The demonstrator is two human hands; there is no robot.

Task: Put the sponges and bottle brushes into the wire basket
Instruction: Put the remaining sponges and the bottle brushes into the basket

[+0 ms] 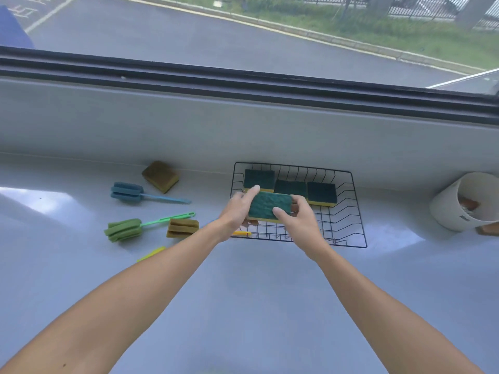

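Note:
A black wire basket (359,211) sits on the white counter and holds three green-and-yellow sponges (321,194) along its far side. My left hand (236,209) and my right hand (295,218) both grip a fourth green-and-yellow sponge (268,207) over the basket's near left part. To the left lie a blue bottle brush (127,193), a green bottle brush (124,229), a brown-topped sponge (160,175) and a brown brush head (182,228). A yellow handle (241,233) shows beside my left wrist, and a yellow-green one (151,254) lies by my left forearm.
A white cup (448,209) lies tipped on its side at the right, with small brownish items in and beside it. A window ledge and dark frame (243,87) run along the back of the counter.

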